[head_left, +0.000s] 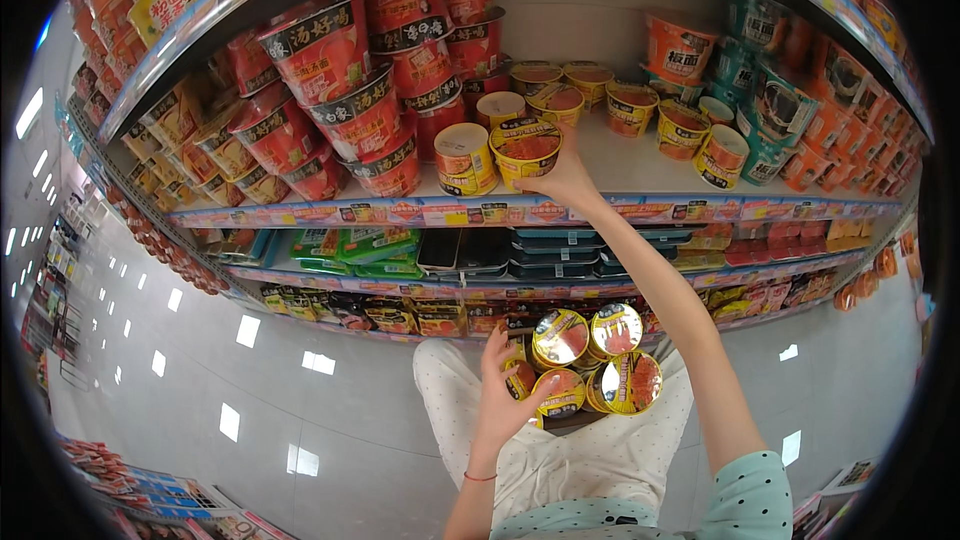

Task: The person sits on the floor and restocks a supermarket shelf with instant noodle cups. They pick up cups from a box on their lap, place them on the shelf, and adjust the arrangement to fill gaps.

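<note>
My right hand [556,176] reaches out to the shelf and is closed round a yellow instant noodle cup [526,148] with a red-brown picture lid. The cup tilts a little at the shelf's front edge. Just left of it stands another yellow noodle cup [465,160] with a pale top. Low in front of me, my left hand [508,390] is open, thumb and fingers apart, beside several yellow noodle cups [560,338] grouped between my knees. Their shiny lids face up. Whether the left fingertips touch the nearest cup [519,378] I cannot tell.
Red noodle tubs [360,110] are stacked high on the left of the shelf [610,165]. More yellow cups [631,108] stand behind and to the right, near teal tubs [775,105] and orange tubs [676,46]. Lower shelves hold green packs [380,243] and dark trays [555,252].
</note>
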A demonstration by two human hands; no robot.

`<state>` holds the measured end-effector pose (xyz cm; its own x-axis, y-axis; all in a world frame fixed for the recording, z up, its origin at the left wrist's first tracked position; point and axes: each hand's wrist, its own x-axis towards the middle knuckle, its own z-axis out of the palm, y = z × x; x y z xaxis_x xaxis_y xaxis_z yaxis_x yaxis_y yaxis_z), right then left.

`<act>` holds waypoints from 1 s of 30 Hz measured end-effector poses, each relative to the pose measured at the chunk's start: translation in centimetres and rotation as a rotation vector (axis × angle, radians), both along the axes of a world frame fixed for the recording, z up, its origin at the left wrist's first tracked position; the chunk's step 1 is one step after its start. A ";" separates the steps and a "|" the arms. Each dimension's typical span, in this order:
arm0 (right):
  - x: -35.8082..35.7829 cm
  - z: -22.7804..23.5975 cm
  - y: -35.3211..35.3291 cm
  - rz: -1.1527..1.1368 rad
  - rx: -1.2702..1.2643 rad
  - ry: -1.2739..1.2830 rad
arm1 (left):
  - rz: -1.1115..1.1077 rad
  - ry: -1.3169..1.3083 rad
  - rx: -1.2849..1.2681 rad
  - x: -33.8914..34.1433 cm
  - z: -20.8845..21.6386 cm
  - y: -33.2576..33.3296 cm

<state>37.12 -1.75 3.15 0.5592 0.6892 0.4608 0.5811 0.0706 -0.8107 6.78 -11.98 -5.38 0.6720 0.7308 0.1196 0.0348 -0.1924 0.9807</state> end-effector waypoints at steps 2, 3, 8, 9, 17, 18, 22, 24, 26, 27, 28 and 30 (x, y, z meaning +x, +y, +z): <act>0.4 -0.1 -0.1 0.092 0.036 0.053 | -0.020 0.052 -0.001 0.4 -0.5 0.2; 0.4 -0.2 -0.2 0.089 0.013 0.033 | -0.028 0.077 -0.003 0.7 -0.7 0.2; 0.6 -0.3 -0.6 0.083 -0.028 0.009 | -0.057 0.161 0.159 2.5 -3.0 0.6; 0.7 -0.4 -0.6 0.092 -0.023 0.009 | -0.064 0.192 0.218 3.0 -3.9 0.8; 0.9 -0.9 -0.6 0.090 0.047 -0.126 | -0.026 0.361 0.498 6.1 -9.0 0.9; 1.1 -0.7 -0.6 0.102 0.001 -0.142 | -0.013 0.367 0.526 6.5 -9.4 1.0; 0.9 -0.1 -3.0 0.135 -0.038 -0.109 | -0.028 0.387 0.486 8.3 -10.4 1.1; 0.5 0.9 -4.9 0.024 -0.022 -0.271 | -0.072 0.426 0.452 8.6 -10.1 1.4; -1.1 1.5 -7.8 0.068 0.003 -0.284 | -0.072 0.462 0.509 7.9 -10.1 1.6; -2.0 2.1 -9.9 0.081 0.016 -0.297 | -0.067 0.444 0.527 7.7 -9.9 1.5; -3.1 2.8 -12.1 0.210 -0.059 -0.223 | -0.057 0.430 0.545 7.5 -9.7 1.4; -4.6 3.8 -16.8 0.499 -0.322 -0.163 | -0.080 0.425 0.559 7.0 -9.1 1.1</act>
<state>32.47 -18.55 6.92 0.0730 0.9684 0.2385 0.6594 0.1325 -0.7400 13.80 -10.87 -14.48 0.7928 0.5829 0.1779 0.3579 -0.6815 0.6384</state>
